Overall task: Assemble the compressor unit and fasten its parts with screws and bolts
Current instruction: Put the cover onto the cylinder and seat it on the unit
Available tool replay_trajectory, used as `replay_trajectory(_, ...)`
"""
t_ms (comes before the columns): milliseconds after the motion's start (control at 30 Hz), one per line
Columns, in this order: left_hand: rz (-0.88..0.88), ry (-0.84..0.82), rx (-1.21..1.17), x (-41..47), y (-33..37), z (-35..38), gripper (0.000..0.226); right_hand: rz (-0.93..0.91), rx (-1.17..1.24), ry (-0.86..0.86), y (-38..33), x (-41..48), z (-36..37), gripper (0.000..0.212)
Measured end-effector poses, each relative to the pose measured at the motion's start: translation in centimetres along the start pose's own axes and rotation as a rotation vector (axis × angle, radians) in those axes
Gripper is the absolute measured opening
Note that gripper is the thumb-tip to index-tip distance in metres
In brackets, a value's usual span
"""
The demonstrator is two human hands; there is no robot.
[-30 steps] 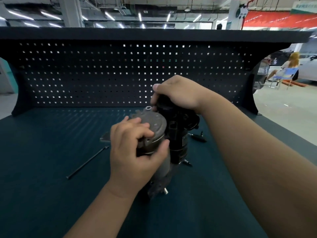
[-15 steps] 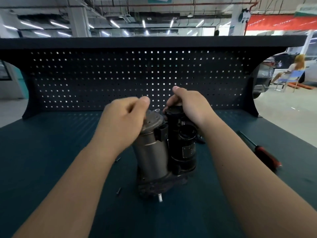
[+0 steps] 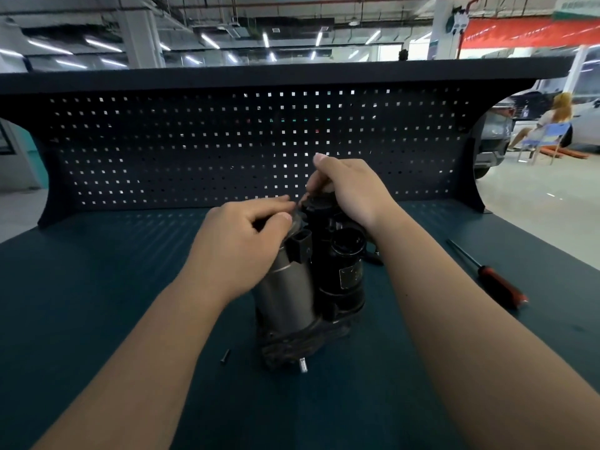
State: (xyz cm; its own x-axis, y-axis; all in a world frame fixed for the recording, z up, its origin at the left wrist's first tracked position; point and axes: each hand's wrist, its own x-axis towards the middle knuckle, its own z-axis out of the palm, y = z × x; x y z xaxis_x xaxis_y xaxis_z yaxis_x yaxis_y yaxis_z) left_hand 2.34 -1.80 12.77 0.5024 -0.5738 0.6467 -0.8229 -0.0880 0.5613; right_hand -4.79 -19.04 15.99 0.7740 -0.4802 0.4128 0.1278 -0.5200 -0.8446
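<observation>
The compressor unit (image 3: 305, 293) stands upright on the dark teal bench (image 3: 97, 287), a grey metal cylinder on the left joined to a black housing on the right. My left hand (image 3: 240, 245) curls over the grey cylinder's end cap, fingertips at its top rim. My right hand (image 3: 347, 190) grips the top of the black housing from behind. What lies under either palm is hidden. A small dark screw (image 3: 224, 356) lies on the bench just left of the unit's base.
A red-handled screwdriver (image 3: 490, 277) lies on the bench to the right. A small dark part (image 3: 373, 256) sits behind the unit beside my right wrist. The black pegboard back panel (image 3: 194, 151) closes off the rear of the bench.
The unit has gone from tilted to standing upright. My left hand moved from the cylinder's side up onto its cap. The view shifted right, bringing the screwdriver into sight.
</observation>
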Motion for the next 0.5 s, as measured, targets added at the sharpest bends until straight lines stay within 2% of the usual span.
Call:
replay_trajectory(33,0.004,0.125,-0.109,-0.8,-0.1,0.5,0.024,-0.018,0.005,-0.026,-0.1,0.1,0.0,0.048)
replay_trajectory(100,0.042,0.259,-0.304,-2.4,-1.2,1.6,0.024,-0.048,0.022,-0.09,-0.2,0.6,0.0,0.048)
replay_trajectory(167,0.133,0.306,-0.283,-3.8,-2.5,2.5,0.033,-0.067,0.035,-0.147,0.0,1.3,0.1,0.045)
replay_trajectory(233,0.138,0.29,-0.27,-4.5,-3.7,3.3,0.055,-0.086,0.051,-0.193,0.3,2.1,0.3,0.041)
replay_trajectory(367,-0.03,0.163,-0.459,-5.3,-4.6,4.4,0.094,-0.099,0.079,-0.321,0.7,2.9,0.0,0.032)
replay_trajectory(500,-0.047,0.217,-0.412,-5.0,-5.2,5.5,0.099,-0.055,-0.109,-0.346,-0.2,2.9,-0.7,0.029)
